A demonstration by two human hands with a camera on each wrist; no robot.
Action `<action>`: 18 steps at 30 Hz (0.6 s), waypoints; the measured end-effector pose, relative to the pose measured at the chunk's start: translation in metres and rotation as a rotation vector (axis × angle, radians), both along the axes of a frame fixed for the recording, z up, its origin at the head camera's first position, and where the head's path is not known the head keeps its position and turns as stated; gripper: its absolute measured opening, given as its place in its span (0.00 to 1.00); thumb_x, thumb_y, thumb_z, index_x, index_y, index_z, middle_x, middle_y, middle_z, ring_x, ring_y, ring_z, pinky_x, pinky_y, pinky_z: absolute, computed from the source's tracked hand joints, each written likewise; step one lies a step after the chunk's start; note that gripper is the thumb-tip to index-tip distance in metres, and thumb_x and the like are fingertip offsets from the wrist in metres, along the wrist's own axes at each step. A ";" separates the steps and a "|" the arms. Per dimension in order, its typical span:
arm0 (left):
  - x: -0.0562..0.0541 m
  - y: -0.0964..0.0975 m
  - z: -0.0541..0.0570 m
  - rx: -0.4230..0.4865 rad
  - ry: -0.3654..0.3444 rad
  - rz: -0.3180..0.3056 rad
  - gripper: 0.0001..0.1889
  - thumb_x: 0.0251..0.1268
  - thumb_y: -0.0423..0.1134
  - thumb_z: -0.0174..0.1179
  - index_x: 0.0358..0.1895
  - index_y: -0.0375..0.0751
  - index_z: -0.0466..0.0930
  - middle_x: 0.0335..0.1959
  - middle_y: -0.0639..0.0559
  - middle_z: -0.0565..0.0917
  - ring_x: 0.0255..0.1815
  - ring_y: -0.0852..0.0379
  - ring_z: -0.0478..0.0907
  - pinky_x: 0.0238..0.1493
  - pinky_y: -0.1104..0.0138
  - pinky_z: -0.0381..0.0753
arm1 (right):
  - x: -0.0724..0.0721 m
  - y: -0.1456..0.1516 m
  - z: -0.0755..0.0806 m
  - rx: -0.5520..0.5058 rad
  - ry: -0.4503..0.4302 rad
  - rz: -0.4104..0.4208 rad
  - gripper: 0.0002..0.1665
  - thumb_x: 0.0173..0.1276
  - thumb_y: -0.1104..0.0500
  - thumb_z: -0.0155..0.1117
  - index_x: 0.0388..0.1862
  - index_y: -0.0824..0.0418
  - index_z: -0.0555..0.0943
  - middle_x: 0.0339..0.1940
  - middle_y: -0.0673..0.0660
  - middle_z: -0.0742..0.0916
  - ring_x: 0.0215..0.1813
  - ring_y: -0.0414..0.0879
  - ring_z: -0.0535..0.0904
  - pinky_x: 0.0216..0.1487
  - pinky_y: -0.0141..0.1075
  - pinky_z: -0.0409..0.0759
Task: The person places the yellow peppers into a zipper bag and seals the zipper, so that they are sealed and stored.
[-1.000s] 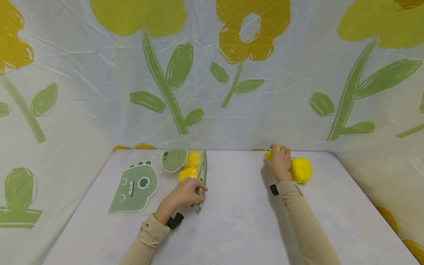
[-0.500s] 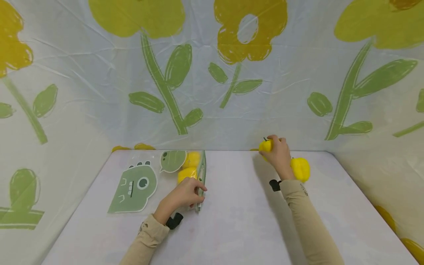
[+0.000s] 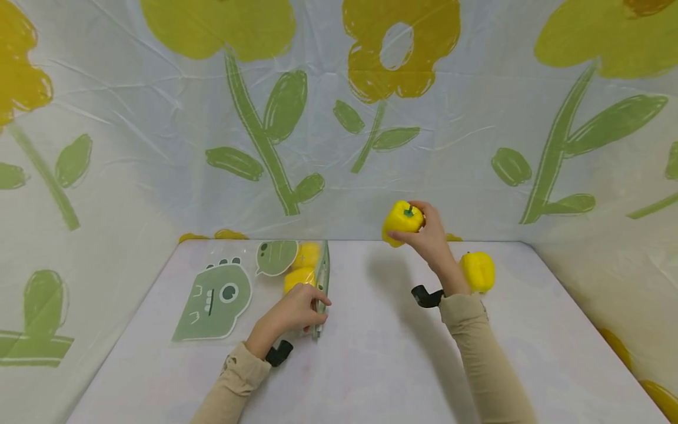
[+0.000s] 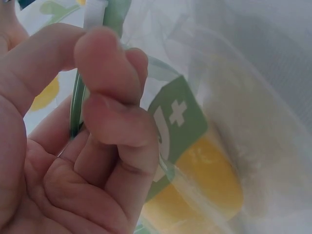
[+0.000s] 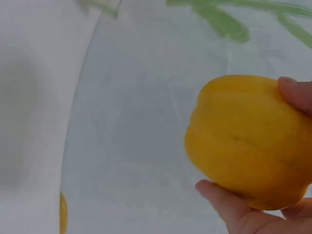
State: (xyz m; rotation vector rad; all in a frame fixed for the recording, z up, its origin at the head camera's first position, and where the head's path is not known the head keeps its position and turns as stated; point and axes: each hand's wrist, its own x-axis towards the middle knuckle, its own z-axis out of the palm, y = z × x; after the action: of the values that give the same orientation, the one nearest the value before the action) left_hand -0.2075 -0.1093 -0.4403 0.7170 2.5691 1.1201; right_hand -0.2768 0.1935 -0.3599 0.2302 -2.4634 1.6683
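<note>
In the head view, my right hand (image 3: 433, 238) grips a yellow bell pepper (image 3: 398, 225) with a green stem, raised above the table. The right wrist view shows thumb and fingers on either side of this pepper (image 5: 243, 141). On the left, a clear plastic zip bag (image 3: 225, 300) with a green cartoon dinosaur print lies on the table. My left hand (image 3: 293, 309) holds the bag's right edge, its fingers (image 4: 109, 63) curled at the green-trimmed opening. Two yellow things (image 3: 301, 278) show through the plastic, their shape partly hidden by print and hand.
Another yellow bell pepper (image 3: 479, 272) sits on the table (image 3: 371, 353) to the right, beside my right wrist. A flower-printed cloth (image 3: 461, 165) stands behind the table and along both sides. Black wrist cameras (image 3: 426, 296) are worn on both wrists.
My right hand has lifted the bell pepper off the back of the table and carried it left, toward the bag. The left hand and bag have stayed in place.
</note>
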 end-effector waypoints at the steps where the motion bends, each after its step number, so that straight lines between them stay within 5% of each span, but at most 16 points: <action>1: 0.000 0.000 0.000 -0.005 -0.001 0.001 0.16 0.55 0.28 0.65 0.48 0.30 0.85 0.12 0.55 0.76 0.07 0.60 0.71 0.16 0.69 0.72 | 0.002 -0.004 -0.001 -0.048 -0.013 0.026 0.49 0.57 0.60 0.76 0.73 0.61 0.60 0.68 0.62 0.67 0.61 0.56 0.67 0.61 0.47 0.73; 8: -0.001 0.002 0.003 -0.010 -0.005 -0.004 0.15 0.55 0.29 0.65 0.48 0.30 0.85 0.12 0.55 0.76 0.07 0.61 0.70 0.16 0.68 0.73 | 0.011 -0.033 -0.033 -0.266 -0.045 0.179 0.41 0.58 0.63 0.74 0.68 0.58 0.65 0.62 0.59 0.73 0.56 0.53 0.72 0.54 0.37 0.77; 18: -0.001 0.001 0.004 0.001 0.014 -0.019 0.15 0.54 0.27 0.64 0.47 0.28 0.85 0.11 0.55 0.76 0.06 0.61 0.70 0.15 0.67 0.73 | 0.017 -0.063 -0.084 -0.180 -0.176 0.302 0.42 0.55 0.63 0.77 0.66 0.60 0.68 0.63 0.60 0.76 0.61 0.56 0.74 0.61 0.48 0.72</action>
State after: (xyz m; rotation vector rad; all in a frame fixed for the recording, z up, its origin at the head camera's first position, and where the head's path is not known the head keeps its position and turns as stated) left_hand -0.2086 -0.1081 -0.4362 0.7511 2.5681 1.1143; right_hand -0.2595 0.1307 -0.4436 0.4712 -2.4785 2.1041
